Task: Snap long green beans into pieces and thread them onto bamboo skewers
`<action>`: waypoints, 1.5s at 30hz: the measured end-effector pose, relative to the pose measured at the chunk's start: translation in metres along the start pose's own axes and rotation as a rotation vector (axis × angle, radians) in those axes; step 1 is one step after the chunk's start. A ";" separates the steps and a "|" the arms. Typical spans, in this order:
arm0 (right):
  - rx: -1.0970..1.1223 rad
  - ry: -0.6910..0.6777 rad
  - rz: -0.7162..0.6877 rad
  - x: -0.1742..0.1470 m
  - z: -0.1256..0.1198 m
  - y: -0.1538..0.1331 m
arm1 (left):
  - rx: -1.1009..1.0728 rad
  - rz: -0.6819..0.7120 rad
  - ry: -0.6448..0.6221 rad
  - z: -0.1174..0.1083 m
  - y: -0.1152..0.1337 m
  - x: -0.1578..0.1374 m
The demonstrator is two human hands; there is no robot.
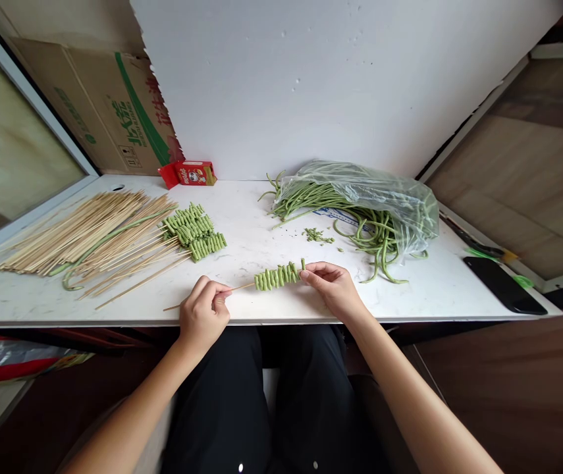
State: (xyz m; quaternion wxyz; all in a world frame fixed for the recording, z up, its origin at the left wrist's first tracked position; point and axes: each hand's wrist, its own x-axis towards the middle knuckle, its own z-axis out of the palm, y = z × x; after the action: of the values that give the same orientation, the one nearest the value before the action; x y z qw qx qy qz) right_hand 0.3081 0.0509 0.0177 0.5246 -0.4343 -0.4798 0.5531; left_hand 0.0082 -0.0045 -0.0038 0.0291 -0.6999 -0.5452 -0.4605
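I see the left hand [205, 306] pinching a skewer [242, 287] in its fingers; the threaded bean pieces [276, 277] sit between both hands, over the desk [241, 210]; the right hand [331, 284] grips the end piece [303, 263] in its fingers.

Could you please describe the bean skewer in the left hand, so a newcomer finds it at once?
Find the white table, then the left hand at its near edge. The bean skewer runs from there toward the right hand. Unlike the piled skewers farther left, this one is held in hand.
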 end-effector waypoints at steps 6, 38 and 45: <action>0.039 -0.020 0.007 0.001 0.000 -0.002 | -0.031 -0.019 -0.004 0.002 -0.002 -0.002; -0.161 -0.016 -0.011 -0.002 0.004 -0.006 | 0.000 0.062 0.014 0.000 0.001 0.002; -0.152 -0.003 -0.015 -0.004 0.005 -0.008 | -0.013 0.057 0.008 0.001 0.000 0.002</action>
State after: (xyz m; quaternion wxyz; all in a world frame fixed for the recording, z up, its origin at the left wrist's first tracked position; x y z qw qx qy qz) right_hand 0.3045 0.0467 0.0264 0.4933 -0.4685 -0.5246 0.5119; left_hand 0.0086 -0.0028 -0.0028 0.0398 -0.7135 -0.5219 -0.4659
